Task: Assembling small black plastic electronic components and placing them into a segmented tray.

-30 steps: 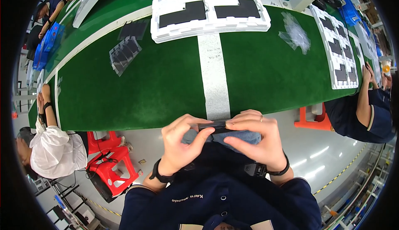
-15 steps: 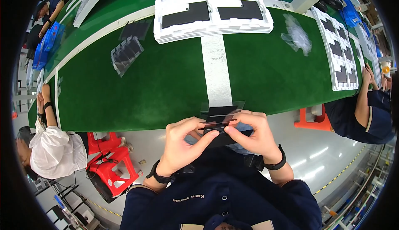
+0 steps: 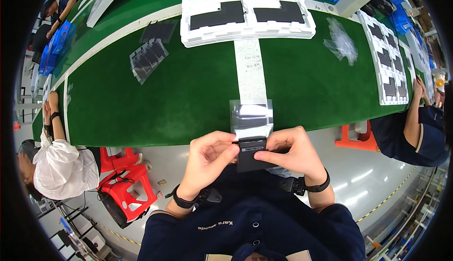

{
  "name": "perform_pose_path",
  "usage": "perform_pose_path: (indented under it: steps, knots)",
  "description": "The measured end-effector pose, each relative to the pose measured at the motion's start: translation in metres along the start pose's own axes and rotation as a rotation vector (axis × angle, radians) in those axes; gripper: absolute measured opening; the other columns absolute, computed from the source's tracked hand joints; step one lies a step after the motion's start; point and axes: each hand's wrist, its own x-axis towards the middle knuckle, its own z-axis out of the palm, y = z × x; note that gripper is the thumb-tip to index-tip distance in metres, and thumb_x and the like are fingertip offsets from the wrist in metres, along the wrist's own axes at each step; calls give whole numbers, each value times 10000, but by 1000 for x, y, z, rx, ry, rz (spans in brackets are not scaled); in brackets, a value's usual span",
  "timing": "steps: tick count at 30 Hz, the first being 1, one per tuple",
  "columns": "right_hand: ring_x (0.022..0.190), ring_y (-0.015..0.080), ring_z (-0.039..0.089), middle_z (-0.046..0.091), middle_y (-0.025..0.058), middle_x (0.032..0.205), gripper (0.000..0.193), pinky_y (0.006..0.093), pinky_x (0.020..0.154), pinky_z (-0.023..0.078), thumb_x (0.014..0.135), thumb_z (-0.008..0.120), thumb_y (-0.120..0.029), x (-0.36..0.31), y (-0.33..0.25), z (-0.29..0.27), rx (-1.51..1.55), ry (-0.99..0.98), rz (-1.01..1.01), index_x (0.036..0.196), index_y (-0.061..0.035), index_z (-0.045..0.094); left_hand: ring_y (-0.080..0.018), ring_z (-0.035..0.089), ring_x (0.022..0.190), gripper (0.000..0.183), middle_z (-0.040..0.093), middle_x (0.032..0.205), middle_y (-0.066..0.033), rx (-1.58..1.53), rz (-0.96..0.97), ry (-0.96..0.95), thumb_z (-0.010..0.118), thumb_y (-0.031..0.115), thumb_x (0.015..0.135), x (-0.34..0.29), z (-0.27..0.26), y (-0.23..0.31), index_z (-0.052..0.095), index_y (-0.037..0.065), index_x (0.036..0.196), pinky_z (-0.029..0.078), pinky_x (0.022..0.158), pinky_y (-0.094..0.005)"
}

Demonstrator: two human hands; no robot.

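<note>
Both hands hold a flat black L-shaped piece (image 3: 250, 163) in front of my body, at the near edge of the table. My left hand (image 3: 207, 157) pinches its left end between thumb and fingers. On the other side my right hand (image 3: 293, 153) grips it, thumb laid across its face. Beyond the fingertips a clear plastic film sheet (image 3: 252, 112) with dark strips reaches over the table's edge. It meets the black piece's far edge; whether it is stuck there I cannot tell.
A stack of white trays (image 3: 250, 35) with black L-shaped pieces stands at the table's far side. Films with dark strips (image 3: 150, 57) lie left, crumpled clear film (image 3: 340, 41) right. Another white tray (image 3: 383, 101) lies far right. Co-workers sit at both sides, near red stools (image 3: 127, 190).
The clear film sheet has turned from edge-on between my fingers to spread out away from me. More of the black piece's face now shows, and my right thumb lies flatter on it.
</note>
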Motion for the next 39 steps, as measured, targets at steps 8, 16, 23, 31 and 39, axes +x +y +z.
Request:
perform_pose_path:
  steps: [8, 16, 23, 31, 39]
  knots:
    - [504, 69, 519, 568, 24, 550, 233, 206, 478, 397, 671, 760, -81, -7, -10, -7, -164, -2, -191, 591, -9, 554, -141, 634, 794, 108, 647, 861, -89, -133, -4, -76, 565, 8, 851, 3, -1, 1, 585, -27, 951, 525, 686, -240]
    - [483, 93, 518, 560, 26, 538, 219, 215, 454, 367, 640, 765, -69, -11, -5, -15, -101, -11, -330, 577, -30, 559, -159, 648, 790, 114, 652, 871, -102, 7, -15, -49, 574, 13, 845, 10, 11, 10, 589, -37, 947, 528, 714, -251]
    - [508, 90, 550, 588, 45, 558, 175, 210, 502, 424, 653, 754, -64, -8, -9, -11, -257, 150, -228, 617, 1, 595, -139, 639, 782, 120, 654, 854, -98, 112, 70, -20, 569, 6, 843, 11, 12, 10, 604, -43, 947, 520, 733, -251]
    - [526, 93, 569, 599, 50, 573, 164, 210, 514, 436, 659, 750, -57, -7, -8, -13, -230, 135, -226, 632, 9, 602, -130, 631, 745, 105, 650, 813, -95, 129, 71, -1, 568, -8, 835, 11, 17, 12, 604, -49, 925, 514, 698, -246]
    - [520, 96, 573, 601, 55, 574, 162, 207, 503, 432, 660, 750, -51, -6, -6, -13, -211, 136, -202, 629, 10, 603, -131, 630, 810, 128, 652, 867, -95, 108, 40, -13, 585, -18, 822, 9, 15, 8, 620, -37, 944, 509, 743, -249]
